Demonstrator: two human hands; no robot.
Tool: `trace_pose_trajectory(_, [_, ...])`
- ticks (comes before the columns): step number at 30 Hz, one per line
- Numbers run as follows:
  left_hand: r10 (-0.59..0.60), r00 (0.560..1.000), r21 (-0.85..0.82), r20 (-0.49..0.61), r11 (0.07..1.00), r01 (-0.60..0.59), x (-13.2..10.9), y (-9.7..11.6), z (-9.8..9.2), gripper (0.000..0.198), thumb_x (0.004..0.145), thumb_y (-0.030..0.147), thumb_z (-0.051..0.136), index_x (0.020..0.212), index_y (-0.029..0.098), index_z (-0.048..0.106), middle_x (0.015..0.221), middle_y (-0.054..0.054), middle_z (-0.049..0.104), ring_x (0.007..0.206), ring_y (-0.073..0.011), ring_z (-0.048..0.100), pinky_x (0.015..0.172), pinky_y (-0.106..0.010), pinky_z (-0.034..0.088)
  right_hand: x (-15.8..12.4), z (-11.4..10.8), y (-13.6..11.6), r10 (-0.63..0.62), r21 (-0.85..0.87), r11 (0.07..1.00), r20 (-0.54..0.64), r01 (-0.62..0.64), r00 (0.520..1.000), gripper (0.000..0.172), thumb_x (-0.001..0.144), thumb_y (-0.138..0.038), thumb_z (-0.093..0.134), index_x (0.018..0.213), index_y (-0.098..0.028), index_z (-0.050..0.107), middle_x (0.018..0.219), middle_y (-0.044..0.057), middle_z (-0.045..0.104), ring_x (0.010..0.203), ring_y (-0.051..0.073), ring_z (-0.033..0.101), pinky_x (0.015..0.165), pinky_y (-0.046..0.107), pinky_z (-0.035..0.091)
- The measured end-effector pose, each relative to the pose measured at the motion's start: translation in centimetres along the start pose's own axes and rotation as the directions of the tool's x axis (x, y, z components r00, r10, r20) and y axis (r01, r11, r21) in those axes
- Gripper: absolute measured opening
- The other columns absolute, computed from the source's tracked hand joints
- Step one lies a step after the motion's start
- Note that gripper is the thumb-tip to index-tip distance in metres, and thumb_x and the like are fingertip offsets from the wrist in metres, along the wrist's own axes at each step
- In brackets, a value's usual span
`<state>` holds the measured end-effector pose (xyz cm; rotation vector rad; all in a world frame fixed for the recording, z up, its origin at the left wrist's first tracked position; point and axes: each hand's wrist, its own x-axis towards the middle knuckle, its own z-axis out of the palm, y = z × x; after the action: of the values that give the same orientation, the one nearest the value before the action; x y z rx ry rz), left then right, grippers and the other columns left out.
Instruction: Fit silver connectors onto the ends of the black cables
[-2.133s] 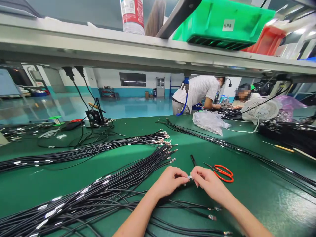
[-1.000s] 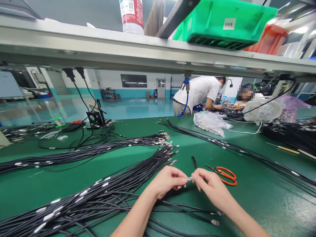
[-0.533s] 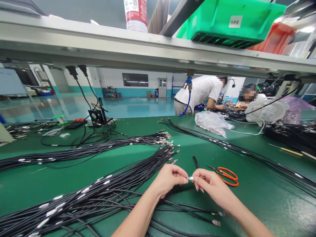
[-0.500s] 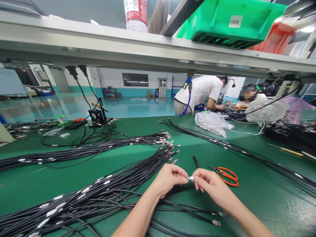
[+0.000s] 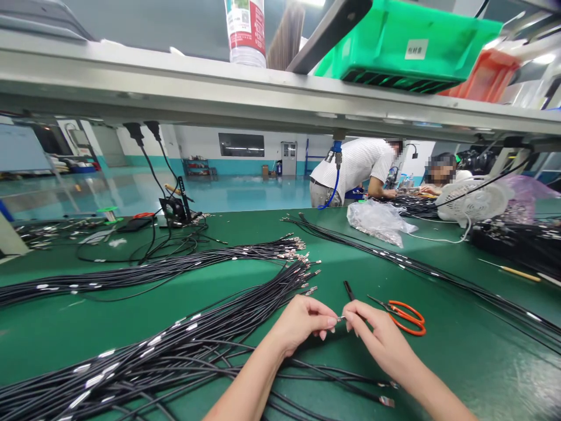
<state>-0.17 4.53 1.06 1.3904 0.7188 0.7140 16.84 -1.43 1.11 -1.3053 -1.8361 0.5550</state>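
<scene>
A small metallic cable connector (image 5: 342, 318) is between the fingertips of my two hands, above the green table. My left hand (image 5: 302, 323) pinches it between thumb and forefinger, and the cable behind it is hidden. From the other side, my right hand (image 5: 377, 332) pinches its end with closed fingertips. Left of my hands lies a thick bundle of black cables (image 5: 245, 310) with white labels and metal plugs. Loose cable ends with a plug (image 5: 386, 401) lie below my right wrist. Scissors with orange handles (image 5: 408, 318) and a dark slim stick (image 5: 348, 289) lie just beyond my right hand.
Another cable bundle (image 5: 175, 268) stretches across the left; more cables (image 5: 394, 258) run diagonally at right. A plastic bag (image 5: 379, 221) and white fan (image 5: 473, 199) stand farther back. A shelf (image 5: 263, 93) carrying a green bin (image 5: 416, 49) spans overhead. Two people work beyond.
The connector has turned slightly between my fingers, and less of it shows. My left fingers have shifted a little. The whole view has moved slightly; the cables and scissors lie as before.
</scene>
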Motion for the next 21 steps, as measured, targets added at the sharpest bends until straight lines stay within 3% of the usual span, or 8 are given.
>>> trace_pose_trajectory(6, [-0.001,0.999,-0.022,0.047,1.0,0.002,-0.09,0.24,0.26,0.024,0.062,0.033,0.068,0.063,0.009,0.065,0.054,0.0,0.057,0.045,-0.0057,0.042,0.047,-0.019,0.029,-0.05,0.23,-0.01,0.028,-0.01,1.0,0.006,-0.028,1.0,0.027,0.089,-0.029,0.034,0.064,-0.02,0.039,0.058,-0.003,0.041,0.055,0.013,0.04,0.053,0.022,0.032])
trace_pose_trajectory(17, [-0.009,0.997,-0.037,0.071,0.999,0.011,-0.18,0.56,0.19,0.028,0.058,0.035,0.073,0.066,0.009,0.066,0.054,0.001,0.053,0.048,-0.0062,0.038,0.048,-0.02,0.026,-0.17,0.3,-0.55,0.018,-0.009,1.0,0.02,-0.017,1.0,0.026,0.088,-0.03,0.034,0.065,-0.019,0.041,0.059,-0.003,0.041,0.056,0.013,0.039,0.053,0.022,0.031])
trace_pose_trajectory(21, [-0.017,1.0,0.011,0.006,1.0,0.017,-0.17,0.33,0.52,0.027,0.055,0.033,0.074,0.067,0.01,0.066,0.053,0.002,0.051,0.05,-0.0066,0.036,0.049,-0.02,0.024,-0.27,0.49,-0.6,-0.005,-0.03,1.0,0.007,0.005,1.0,0.025,0.087,-0.027,0.035,0.064,-0.019,0.04,0.058,-0.003,0.04,0.055,0.013,0.038,0.052,0.022,0.03])
